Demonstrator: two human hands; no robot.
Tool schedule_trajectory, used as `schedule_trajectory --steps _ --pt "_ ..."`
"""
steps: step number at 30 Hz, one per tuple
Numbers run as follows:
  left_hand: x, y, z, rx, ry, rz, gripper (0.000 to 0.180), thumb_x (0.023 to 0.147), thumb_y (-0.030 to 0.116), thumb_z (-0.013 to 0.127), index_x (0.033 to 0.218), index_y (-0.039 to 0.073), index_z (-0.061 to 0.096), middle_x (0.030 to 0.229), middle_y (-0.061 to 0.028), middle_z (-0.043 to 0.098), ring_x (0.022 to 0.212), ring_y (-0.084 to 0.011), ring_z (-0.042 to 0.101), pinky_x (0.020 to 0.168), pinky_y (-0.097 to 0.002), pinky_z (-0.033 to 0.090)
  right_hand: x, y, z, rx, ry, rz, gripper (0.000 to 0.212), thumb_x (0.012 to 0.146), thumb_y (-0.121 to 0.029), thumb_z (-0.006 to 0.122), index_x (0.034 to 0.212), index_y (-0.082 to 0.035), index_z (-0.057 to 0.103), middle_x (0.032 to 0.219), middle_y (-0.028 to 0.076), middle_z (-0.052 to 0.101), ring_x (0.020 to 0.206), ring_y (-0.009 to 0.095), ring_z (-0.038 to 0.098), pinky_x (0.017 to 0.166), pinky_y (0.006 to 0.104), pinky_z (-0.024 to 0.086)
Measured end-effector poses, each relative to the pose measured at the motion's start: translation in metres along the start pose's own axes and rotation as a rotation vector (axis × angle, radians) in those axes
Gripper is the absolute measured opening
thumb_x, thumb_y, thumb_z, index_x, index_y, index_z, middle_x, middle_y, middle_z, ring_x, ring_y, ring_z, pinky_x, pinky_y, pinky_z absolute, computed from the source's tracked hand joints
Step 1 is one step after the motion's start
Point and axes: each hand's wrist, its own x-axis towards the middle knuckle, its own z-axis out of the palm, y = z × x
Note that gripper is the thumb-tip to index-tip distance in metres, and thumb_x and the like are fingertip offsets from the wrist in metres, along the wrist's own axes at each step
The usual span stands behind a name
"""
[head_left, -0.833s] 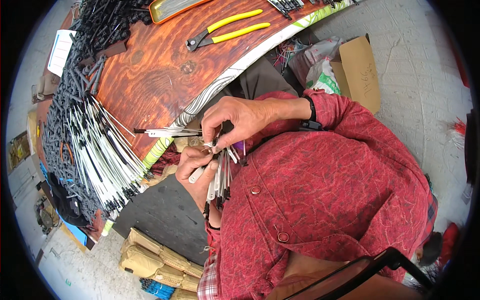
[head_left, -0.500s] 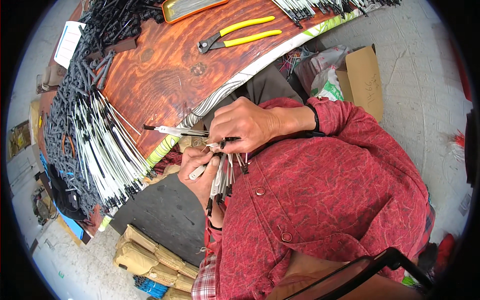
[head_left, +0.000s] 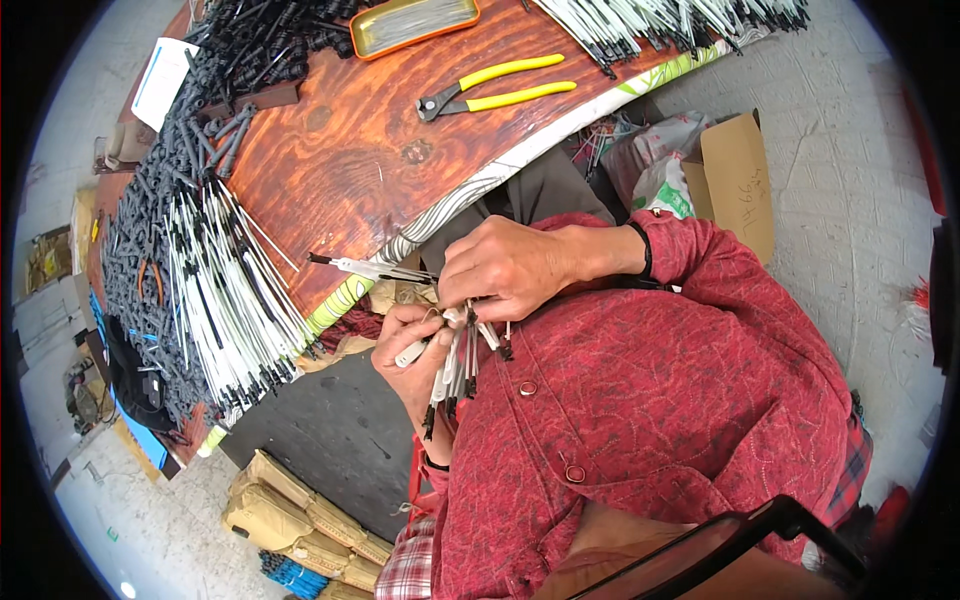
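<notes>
My left hand (head_left: pixel 412 352) is closed round a small white plate-like piece (head_left: pixel 411 353), its fingertips meeting those of my other hand. Just above and to the right, my right hand (head_left: pixel 505 265) is bent down in a pinch on thin white strips with black tips. Several of these black-tipped white strips (head_left: pixel 455 375) fan downward below the fingers. Another white strip (head_left: pixel 375 268) with a dark end sticks out leftward from under my right hand, over the table edge. The exact point where the fingertips meet is too small to make out.
On the brown wooden table (head_left: pixel 350 160) lie yellow-handled cutting pliers (head_left: pixel 500 88), an orange-rimmed tray (head_left: pixel 415 25) of thin pale pieces, a heap of dark grey parts (head_left: pixel 135 240) and a pile of black-tipped white strips (head_left: pixel 230 300). A cardboard box (head_left: pixel 735 180) stands at right.
The view has shifted, so the table and both hands sit slightly lower and further right. My hands remain together, and the fingers have shifted slightly about the white strips.
</notes>
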Motion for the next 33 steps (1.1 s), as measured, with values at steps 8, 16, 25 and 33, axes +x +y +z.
schedule_trajectory --steps 8,16,25,33 --pt "-0.007 0.015 -0.006 0.026 -0.079 -0.098 0.024 0.074 -0.004 0.080 0.097 -0.002 0.075 0.114 -0.0173 0.069 0.103 -0.0239 0.066 0.091 -0.0344 0.050 0.002 0.035 -0.022 0.979 -0.351 0.355 0.065 0.094 -0.056 0.060 0.122 0.003 0.062 0.119 0.015 0.065 0.112 0.027 0.061 0.098 0.0384 0.047" --pt "-0.010 0.012 -0.010 -0.060 -0.268 -0.041 0.025 0.065 -0.001 0.082 0.089 -0.001 0.077 0.099 -0.0183 0.074 0.090 -0.0254 0.069 0.081 -0.0359 0.052 0.024 0.044 0.023 0.624 -0.174 0.475 0.059 0.102 -0.045 0.051 0.135 0.004 0.051 0.127 0.019 0.064 0.120 0.026 0.061 0.101 0.0335 0.047" --pt "-0.010 0.005 -0.011 -0.098 -0.193 -0.044 0.027 0.068 0.003 0.082 0.093 -0.001 0.074 0.099 -0.0189 0.074 0.088 -0.0236 0.067 0.079 -0.0341 0.051 0.032 0.059 0.059 0.819 -0.341 0.535 0.050 0.098 -0.044 0.061 0.122 0.000 0.062 0.112 0.007 0.066 0.106 0.016 0.060 0.094 0.0326 0.047" --pt "-0.010 0.006 -0.016 -0.067 -0.114 -0.052 0.031 0.071 0.006 0.081 0.099 -0.002 0.072 0.100 -0.0200 0.073 0.086 -0.0203 0.065 0.077 -0.0307 0.048 0.011 0.058 0.062 0.839 -0.230 0.469 0.032 0.095 -0.028 0.069 0.109 0.000 0.067 0.099 0.004 0.069 0.094 0.012 0.061 0.084 0.0296 0.050"
